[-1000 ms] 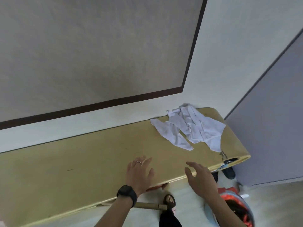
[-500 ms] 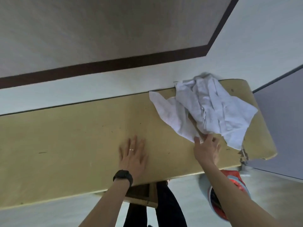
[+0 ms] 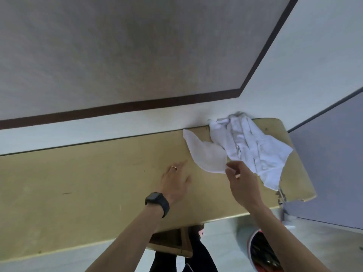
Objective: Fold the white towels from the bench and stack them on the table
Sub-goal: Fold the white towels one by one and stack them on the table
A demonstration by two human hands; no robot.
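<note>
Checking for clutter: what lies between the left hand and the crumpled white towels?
Only bare tan wooden bench top, seen in the head view, between left hand and towels.

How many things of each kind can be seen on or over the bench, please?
White towels: 1 crumpled pile; how many towels it holds cannot be told
Hands: 2, left hand and right hand
Black wristwatch: 1
Ring: 1
Total: 5

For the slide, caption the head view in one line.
Right hand pinches the near edge of a towel in the white heap on the bench; left hand rests flat beside it.
</note>
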